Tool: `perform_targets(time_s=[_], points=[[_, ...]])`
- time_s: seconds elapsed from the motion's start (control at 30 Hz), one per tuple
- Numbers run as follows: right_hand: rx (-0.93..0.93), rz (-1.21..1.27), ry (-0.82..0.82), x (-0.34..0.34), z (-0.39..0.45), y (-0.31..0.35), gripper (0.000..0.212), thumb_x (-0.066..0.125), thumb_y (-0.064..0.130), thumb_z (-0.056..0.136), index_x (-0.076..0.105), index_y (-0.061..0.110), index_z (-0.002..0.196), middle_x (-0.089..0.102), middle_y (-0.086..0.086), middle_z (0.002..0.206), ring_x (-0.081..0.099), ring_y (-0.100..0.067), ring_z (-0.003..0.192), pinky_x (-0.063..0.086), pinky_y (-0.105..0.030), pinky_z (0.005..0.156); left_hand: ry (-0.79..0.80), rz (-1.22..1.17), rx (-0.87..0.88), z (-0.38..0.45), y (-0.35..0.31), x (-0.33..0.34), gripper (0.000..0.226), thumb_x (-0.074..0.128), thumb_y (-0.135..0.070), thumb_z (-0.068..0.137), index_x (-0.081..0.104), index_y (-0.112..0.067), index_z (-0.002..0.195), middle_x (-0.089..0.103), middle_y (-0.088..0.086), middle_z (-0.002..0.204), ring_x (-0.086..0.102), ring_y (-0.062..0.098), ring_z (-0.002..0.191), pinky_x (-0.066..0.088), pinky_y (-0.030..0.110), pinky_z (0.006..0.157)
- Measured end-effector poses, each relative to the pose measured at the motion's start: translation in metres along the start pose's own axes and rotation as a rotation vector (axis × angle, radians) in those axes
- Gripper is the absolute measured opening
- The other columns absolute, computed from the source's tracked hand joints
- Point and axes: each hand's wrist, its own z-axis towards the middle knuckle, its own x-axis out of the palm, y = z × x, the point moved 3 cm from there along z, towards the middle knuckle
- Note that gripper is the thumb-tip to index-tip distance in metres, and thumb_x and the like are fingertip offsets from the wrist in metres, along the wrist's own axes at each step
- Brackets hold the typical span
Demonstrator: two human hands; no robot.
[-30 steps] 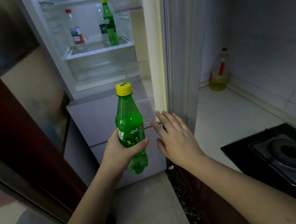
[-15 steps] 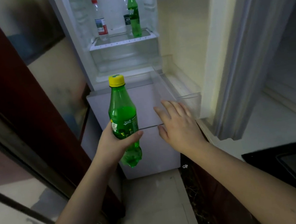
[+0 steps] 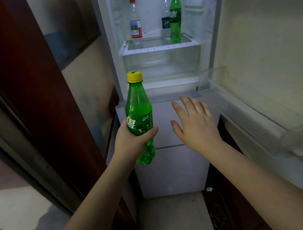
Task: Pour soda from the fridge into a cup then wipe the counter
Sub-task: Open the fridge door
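i see my left hand [image 3: 132, 137] gripping a green soda bottle [image 3: 139, 116] around its label, the thumb curled across the front and the fingers behind it. the bottle is upright, a little tilted, with a yellow cap [image 3: 134, 76] on top, and it hangs in the air in front of the lower white drawers [image 3: 173, 162] of the fridge. it touches nothing except my hand.

my right hand [image 3: 195, 122] is just beside the bottle, not touching it. its fingers are straight and spread a little, palm facing down and away, and it holds nothing. it floats in front of the same drawers.

the fridge door [image 3: 268, 58] stands open at the right side, with clear door bins on its inner face. inside the upper compartment, on a glass shelf [image 3: 160, 47], i see a clear bottle with a red cap [image 3: 135, 21] on the left. on the right stands a second green bottle [image 3: 174, 15] with a yellow cap, and just behind it another clear bottle [image 3: 165, 16] with a dark label. a dark red door frame [image 3: 28, 74] is on the left side.
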Motion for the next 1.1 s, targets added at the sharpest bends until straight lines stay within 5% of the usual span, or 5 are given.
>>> perform_targets(time_s=[0.33,0.67,0.8,1.1], points=[[0.057,-0.050,0.000,0.037,0.095,-0.003,0.055,0.043,0.038,0.095,0.038,0.016,0.145,0.035,-0.014,0.151,0.029,-0.032,0.139,0.019,-0.048,0.116,0.060,-0.059,0.008,0.113,0.002,0.005,0.055,0.088,-0.028,0.067,0.062,-0.024,0.115,0.072,-0.005,0.102,0.068,0.013,0.097,0.056,0.043,0.090],[0.136,0.017,-0.053,0.100,0.220,-0.055,0.058,0.045,0.041,0.086,0.048,0.016,0.138,0.046,-0.016,0.141,0.041,-0.036,0.129,0.029,-0.050,0.107,0.024,-0.047,0.049,0.252,0.004,0.061,0.059,0.087,-0.040,0.061,0.065,-0.023,0.113,0.073,-0.006,0.099,0.069,0.013,0.095,0.057,0.043,0.088],[0.112,0.056,0.009,0.127,0.275,-0.067,0.057,0.045,0.042,0.093,0.038,0.019,0.144,0.035,-0.015,0.149,0.030,-0.033,0.137,0.020,-0.046,0.112,-0.028,-0.009,0.082,0.309,-0.003,0.076,0.059,0.085,-0.040,0.060,0.063,-0.023,0.112,0.072,-0.005,0.098,0.068,0.013,0.095,0.057,0.046,0.087],[0.161,0.215,0.056,0.167,0.371,-0.084,0.059,0.039,0.047,0.096,0.027,0.024,0.149,0.020,-0.010,0.157,0.012,-0.028,0.144,0.009,-0.042,0.116,-0.048,-0.031,0.112,0.405,-0.021,0.099,0.048,0.086,-0.019,0.072,0.061,-0.020,0.112,0.069,-0.005,0.097,0.066,0.008,0.089,0.051,0.021,0.071]])
